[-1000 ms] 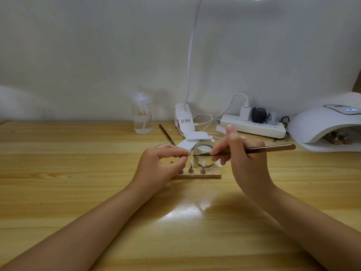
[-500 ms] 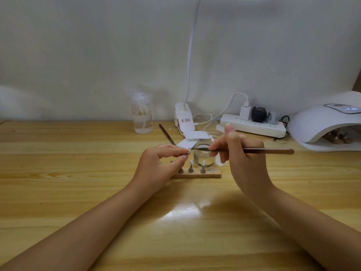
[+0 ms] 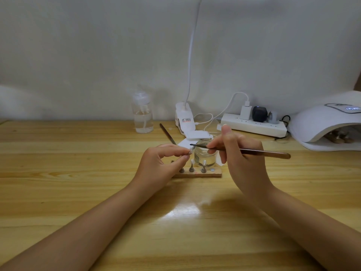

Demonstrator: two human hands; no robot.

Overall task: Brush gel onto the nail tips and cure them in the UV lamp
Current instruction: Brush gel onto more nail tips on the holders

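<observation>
My left hand point(image 3: 163, 163) pinches a small clear nail tip point(image 3: 191, 151) between thumb and forefinger, just above the wooden holder strip point(image 3: 213, 174). My right hand point(image 3: 237, 153) grips a brown-handled brush point(image 3: 261, 152), held nearly level, its dark bristle end touching the held nail tip. The strip carries several metal pegs with nail tips point(image 3: 203, 166) standing on them. A small open glass gel jar point(image 3: 205, 153) stands right behind the strip, partly hidden by my right fingers. The white UV lamp point(image 3: 324, 124) sits at the far right with items inside its opening.
A clear pump bottle point(image 3: 142, 114) stands at the back. A second brush point(image 3: 167, 133) lies behind my left hand. A white clip lamp base point(image 3: 185, 120), its cable, and a power strip point(image 3: 254, 125) with plugs line the wall.
My right hand has tilted the brush from slightly handle-up to slightly handle-down, keeping its bristles at the nail tip. My left hand has stayed in place.
</observation>
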